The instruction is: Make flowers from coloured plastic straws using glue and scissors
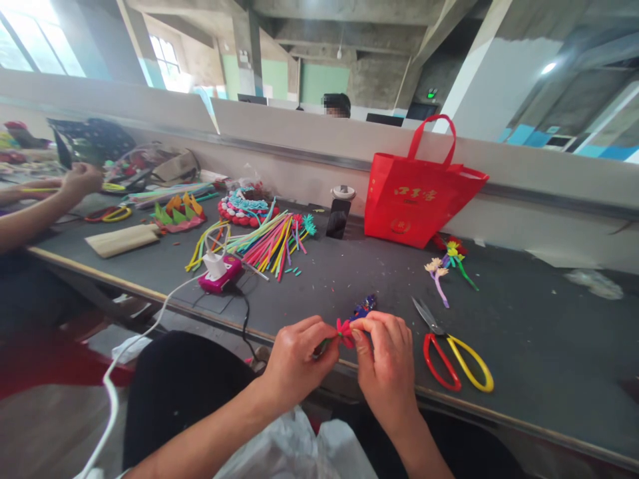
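My left hand (298,359) and my right hand (387,362) meet at the near edge of the dark table (549,346). Both pinch a small red pipe-cleaner flower (344,331) between thumb and fingers; a green stem shows under my left fingers. A blue and purple twisted piece (364,307) lies on the table just beyond my right fingers. Scissors (452,352) with one red and one yellow handle lie to the right of my right hand.
A bundle of coloured pipe cleaners (269,243) lies at centre left, with a pink power strip (219,274) and white cable. A red tote bag (417,193), a phone (338,218) and finished flowers (446,263) are behind. Another person's hand (80,181) works at far left.
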Tool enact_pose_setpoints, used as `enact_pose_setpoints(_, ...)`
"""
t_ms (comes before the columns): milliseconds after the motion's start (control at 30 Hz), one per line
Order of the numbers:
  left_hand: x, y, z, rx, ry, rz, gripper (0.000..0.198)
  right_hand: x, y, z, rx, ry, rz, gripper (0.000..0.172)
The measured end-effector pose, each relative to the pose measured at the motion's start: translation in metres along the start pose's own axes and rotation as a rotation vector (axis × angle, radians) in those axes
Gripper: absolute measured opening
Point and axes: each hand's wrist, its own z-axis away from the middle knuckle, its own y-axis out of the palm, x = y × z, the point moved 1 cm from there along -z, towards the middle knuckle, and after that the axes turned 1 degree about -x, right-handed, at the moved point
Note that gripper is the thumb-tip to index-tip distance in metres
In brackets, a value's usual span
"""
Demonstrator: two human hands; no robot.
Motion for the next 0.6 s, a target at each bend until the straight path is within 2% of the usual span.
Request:
enact_pose_setpoints(133,0.004,-0.001,-0.004,0.003,-0.227,0.119,0.016,0.001,-0.013,0.0,-0.085,0.014,-0.105,0.021)
enact_pose_setpoints(233,0.008,-0.001,-0.006,0.01,-0.47,0.301,0.018,0.001,-0.02,0.003,-0.173,0.039,-0.118,0.021)
enact_pose_setpoints(333,0.008,0.0,-0.007,-0.014,-0.63,0.476,0.023,0.003,-0.02,0.008,-0.192,0.024,-0.114,0.019)
enact_pose_setpoints(467,0.004,0.001,-0.008,-0.047,-0.704,0.571,0.024,0.006,-0.014,0.009,-0.186,-0.001,-0.127,0.019)
enact_pose_setpoints(600,0.002,0.001,-0.007,-0.045,-0.682,0.576,0.023,0.007,-0.007,0.007,-0.184,-0.012,-0.118,0.019)
